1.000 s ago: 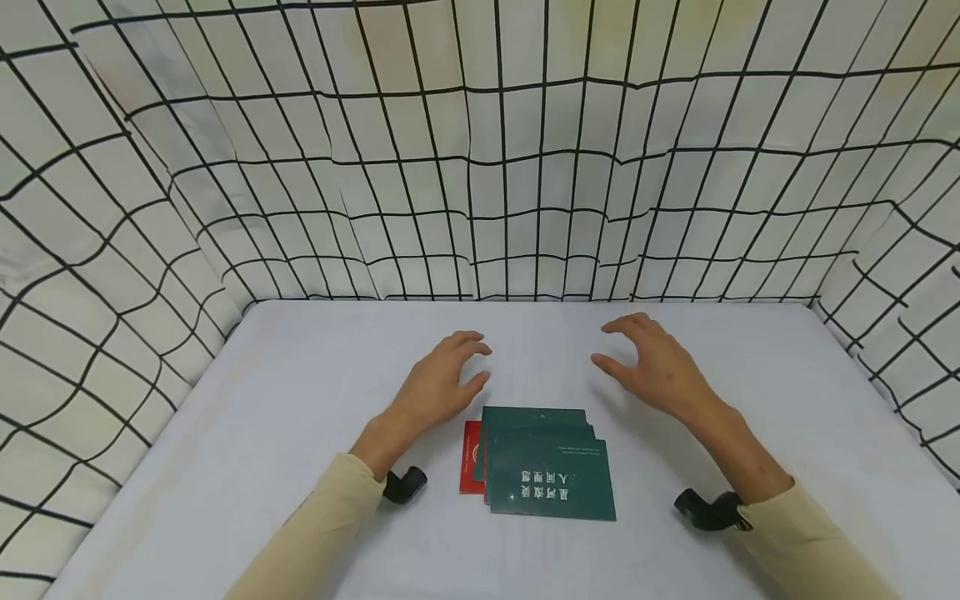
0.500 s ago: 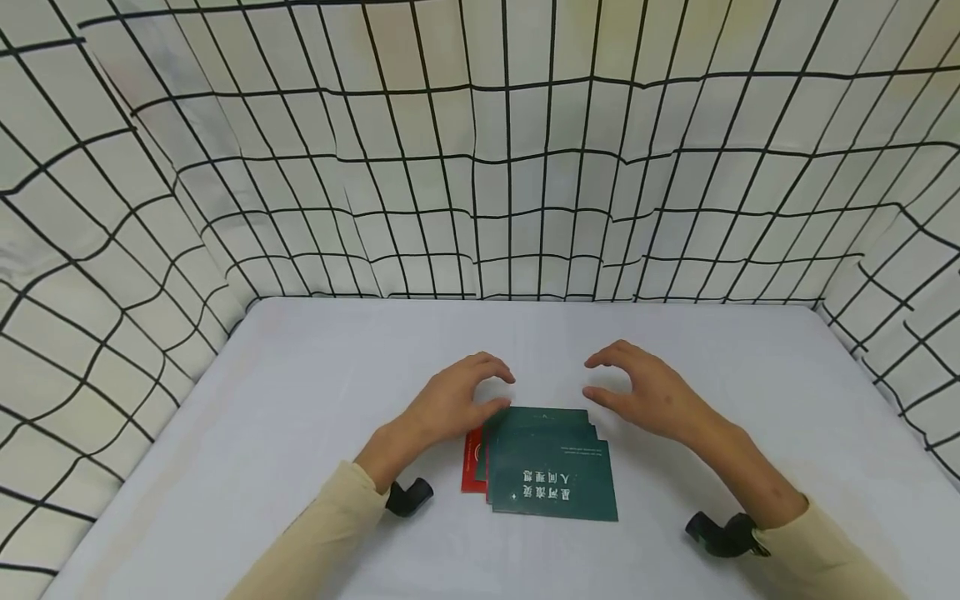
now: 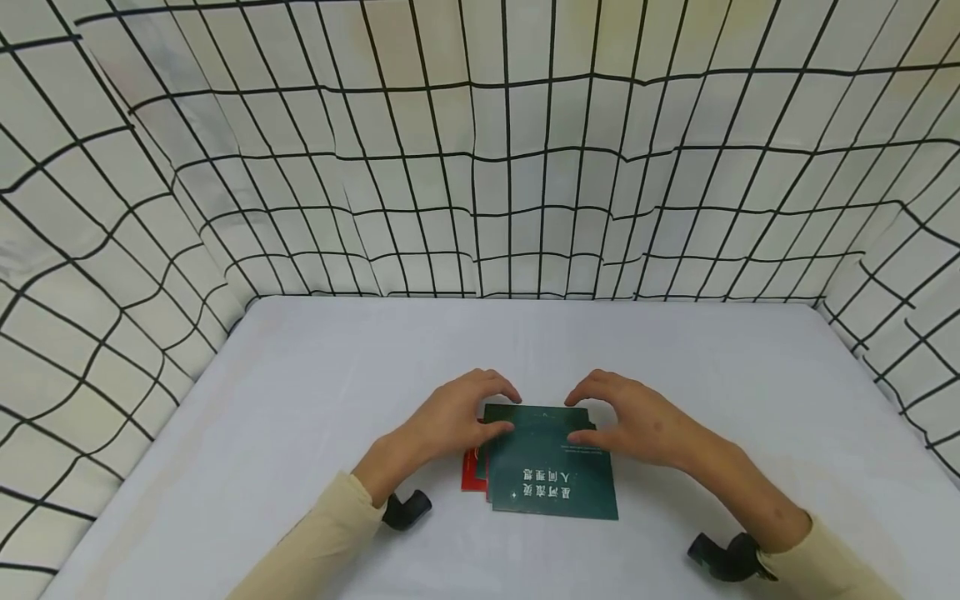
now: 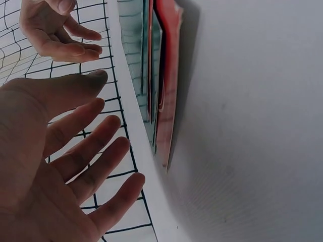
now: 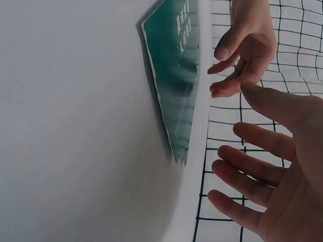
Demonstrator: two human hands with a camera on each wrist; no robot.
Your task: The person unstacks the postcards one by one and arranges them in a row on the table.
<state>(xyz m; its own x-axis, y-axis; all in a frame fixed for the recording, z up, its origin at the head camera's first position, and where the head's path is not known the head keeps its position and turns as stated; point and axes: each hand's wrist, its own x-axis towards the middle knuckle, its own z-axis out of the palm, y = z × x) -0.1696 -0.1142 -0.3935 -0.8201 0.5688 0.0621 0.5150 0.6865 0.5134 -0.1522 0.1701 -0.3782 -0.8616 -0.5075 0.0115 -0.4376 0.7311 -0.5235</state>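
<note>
A small overlapping stack of dark green cards [image 3: 555, 487] with pale printed characters lies flat on the white table. At its left side a red card [image 3: 471, 473] sticks out; the left wrist view shows this red card [image 4: 169, 85] at the stack's edge. My left hand [image 3: 453, 417] hovers over the stack's far left corner, its fingers spread and loosely bent. Over the far right corner hovers my right hand [image 3: 637, 417] in a similar pose. Both wrist views show a gap between each hand and the cards; neither hand holds anything.
The white table [image 3: 337, 350] is bounded at the back and sides by a white wall with a black grid net [image 3: 510, 183]. Black wrist-worn devices, one at the left wrist [image 3: 407, 510] and one at the right [image 3: 723, 557], hang close to the tabletop.
Both hands have come nearer to each other and down toward the cards, from beyond the stack to above its far corners. The cards stay in place.
</note>
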